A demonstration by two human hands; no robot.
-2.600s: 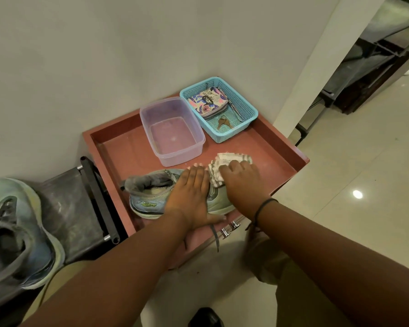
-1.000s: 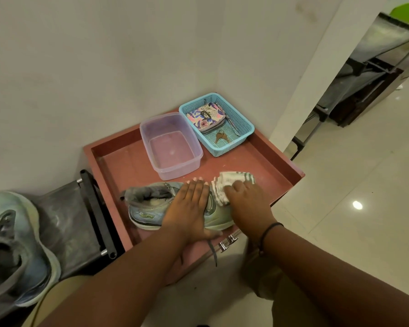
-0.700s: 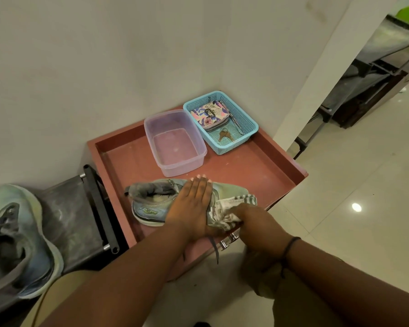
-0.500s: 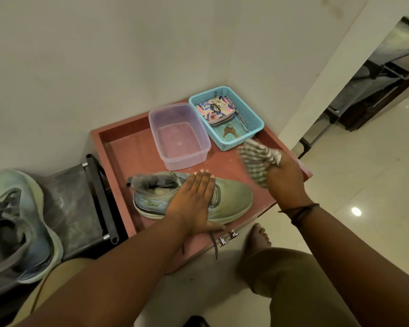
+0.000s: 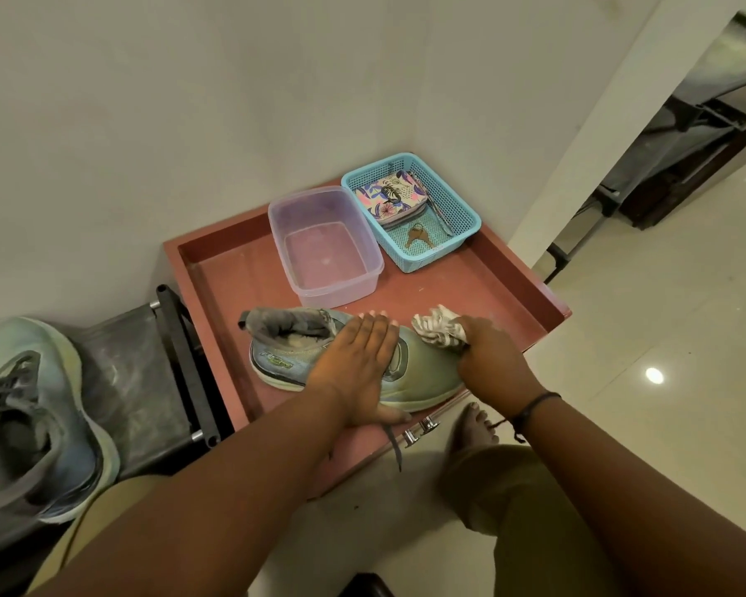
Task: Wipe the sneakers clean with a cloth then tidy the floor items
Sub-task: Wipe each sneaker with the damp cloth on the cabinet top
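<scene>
I see my left hand (image 5: 356, 364) pressed flat, fingers (image 5: 377, 333) spread open, across the laces of the pale green sneaker (image 5: 423, 372), which lies on its side at the near edge of the red-brown rimmed bench (image 5: 522, 290). At three o'clock from that hand, my right hand (image 5: 492, 359) has its fingers closed around the crumpled striped white cloth (image 5: 436, 329), held against the sneaker's toe. At twelve o'clock sit the clear plastic tub (image 5: 324, 247) and, just beside it, the blue mesh basket (image 5: 461, 209). The second grey-green sneaker (image 5: 31, 420) rests well apart at nine o'clock.
</scene>
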